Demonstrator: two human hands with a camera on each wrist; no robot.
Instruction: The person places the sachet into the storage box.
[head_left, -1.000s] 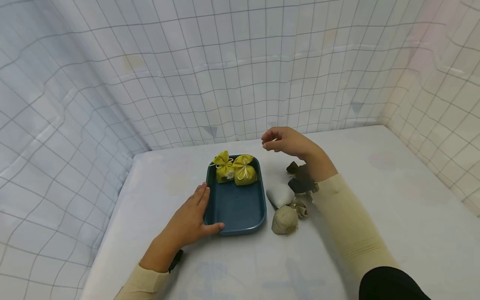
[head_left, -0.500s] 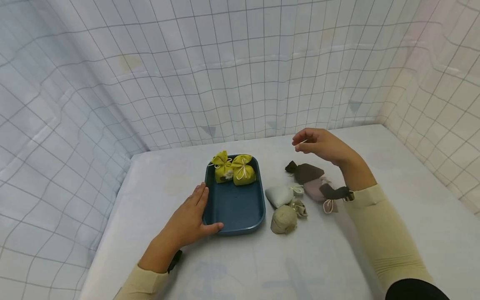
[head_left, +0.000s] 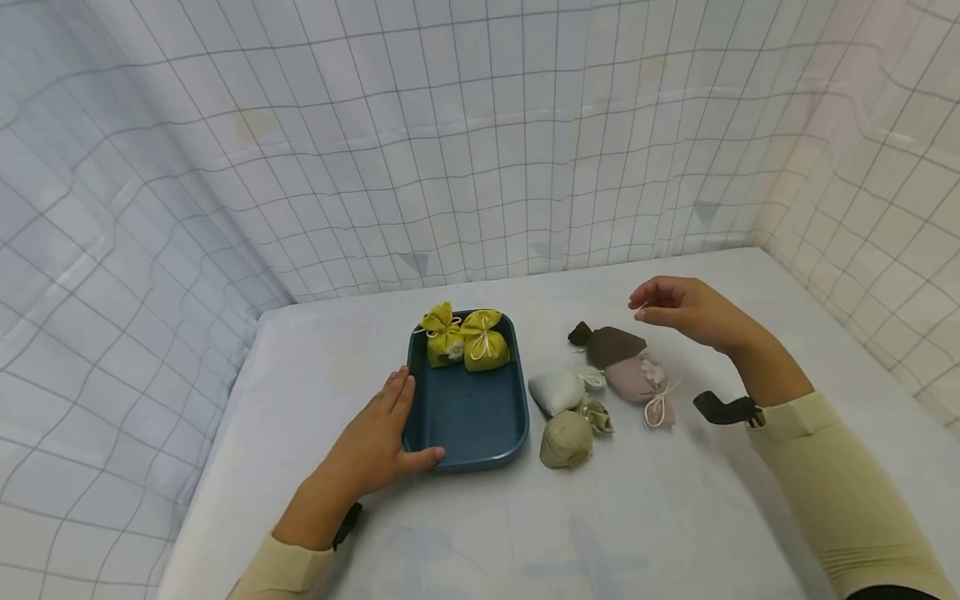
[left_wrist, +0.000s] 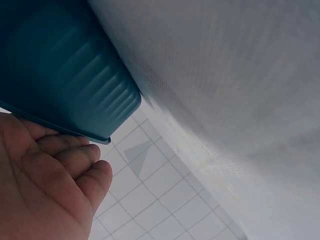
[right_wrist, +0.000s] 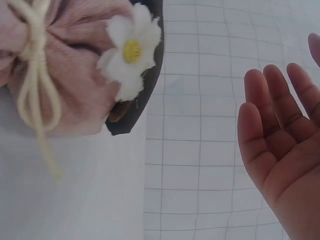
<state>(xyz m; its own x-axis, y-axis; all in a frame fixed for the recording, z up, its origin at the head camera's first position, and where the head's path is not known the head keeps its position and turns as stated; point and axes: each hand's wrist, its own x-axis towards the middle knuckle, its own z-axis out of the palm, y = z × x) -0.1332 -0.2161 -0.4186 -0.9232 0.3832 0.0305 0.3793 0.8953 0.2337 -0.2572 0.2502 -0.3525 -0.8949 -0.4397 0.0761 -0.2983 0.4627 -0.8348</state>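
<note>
A blue rectangular tray point(head_left: 468, 425) stands on the table with two yellow-green drawstring pouches point(head_left: 486, 346) side by side at its far end. My left hand point(head_left: 371, 446) rests along its left rim and near corner, fingers straight and thumb out; the left wrist view has the fingertips at the rim of the tray point(left_wrist: 75, 75). My right hand point(head_left: 693, 312) hovers with loosely bent fingers and nothing in it, right of a dark brown pouch point(head_left: 617, 346). Below it lies a pink pouch point(head_left: 632, 379) with a white flower, large in the right wrist view as the pink pouch point(right_wrist: 80, 90).
Right of the tray lie a white pouch point(head_left: 557, 392) and a beige pouch point(head_left: 566, 440), close to the brown and pink ones. A white cloth covers the table point(head_left: 480, 533). Grid-patterned curtains point(head_left: 487, 150) hang behind and at both sides.
My right hand has moved right, from beyond the tray's far right corner to past the brown pouch, uncovering the pink pouch. The left hand, tray and yellow-green pouches stay as they were.
</note>
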